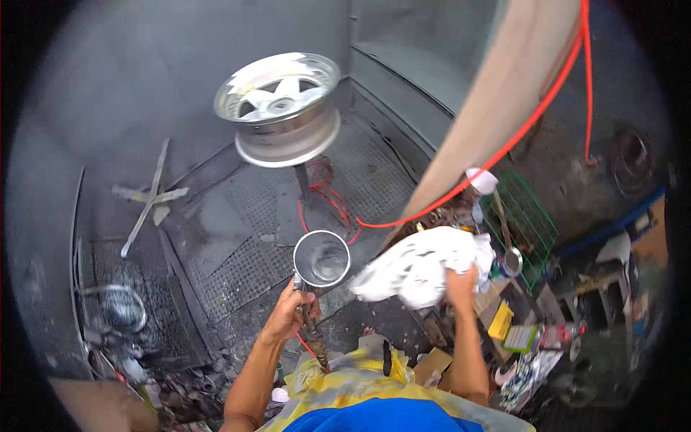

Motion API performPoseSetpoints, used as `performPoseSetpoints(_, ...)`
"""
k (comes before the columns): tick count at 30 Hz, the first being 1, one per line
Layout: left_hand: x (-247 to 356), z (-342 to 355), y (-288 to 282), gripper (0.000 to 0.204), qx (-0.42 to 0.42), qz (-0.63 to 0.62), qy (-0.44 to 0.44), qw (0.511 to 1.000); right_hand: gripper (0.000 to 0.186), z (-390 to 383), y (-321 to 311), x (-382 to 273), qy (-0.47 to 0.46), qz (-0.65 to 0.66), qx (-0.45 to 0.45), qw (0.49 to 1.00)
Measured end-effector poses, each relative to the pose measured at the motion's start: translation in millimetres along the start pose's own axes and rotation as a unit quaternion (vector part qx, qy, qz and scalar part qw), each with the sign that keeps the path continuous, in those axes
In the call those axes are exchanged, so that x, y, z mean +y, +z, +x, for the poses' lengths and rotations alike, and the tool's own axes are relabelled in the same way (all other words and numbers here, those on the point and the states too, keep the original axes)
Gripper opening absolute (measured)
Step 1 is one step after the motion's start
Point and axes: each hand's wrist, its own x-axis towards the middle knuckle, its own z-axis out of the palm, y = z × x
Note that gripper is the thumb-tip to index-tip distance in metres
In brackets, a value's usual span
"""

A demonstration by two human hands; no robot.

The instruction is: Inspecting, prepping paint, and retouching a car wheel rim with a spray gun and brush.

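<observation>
My left hand (291, 311) is closed round the handle of a spray gun (311, 335), whose lower part hangs toward my clothes. Above that hand, the round metal cup (322, 259) of the gun faces up without a lid; its grey inside looks wet. To the right, my right hand (461, 286) grips a crumpled white cloth (421, 266) with dark marks on it. The cloth spreads leftward from my fingers, slightly blurred, apart from the cup. Beyond both hands, a white-and-silver wheel rim (281, 108) rests raised on a dark stand (302, 181).
A red hose (461, 189) loops down past a brownish post (497, 93) toward the stand. On the right, a green wire rack (529, 223), a yellow box (501, 321) and bottles crowd together. A cross-shaped stand (151, 196) is at left; clutter lines the lower left.
</observation>
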Motion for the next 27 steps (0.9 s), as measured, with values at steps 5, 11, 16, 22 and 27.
performPoseSetpoints(5,12,-12,1,0.031,0.128,-0.037,0.115,0.984,0.093,58,-70,0,-0.048,-0.525,0.088,0.845)
performPoseSetpoints(11,22,-25,-16,0.030,0.189,-0.105,0.204,0.955,0.030,-17,89,-117,-0.204,-0.114,-0.153,0.960)
performPoseSetpoints(16,40,-24,-24,0.030,0.177,-0.176,0.272,0.929,0.048,-111,228,-186,-0.338,-0.015,-0.367,0.866)
performPoseSetpoints(22,88,-45,-35,0.035,0.186,-0.185,0.326,0.909,0.048,-135,320,-212,-0.412,-0.046,-0.333,0.847)
performPoseSetpoints(27,116,-68,-64,0.044,0.162,-0.176,0.358,0.903,0.050,-142,364,-237,-0.385,-0.005,-0.396,0.833)
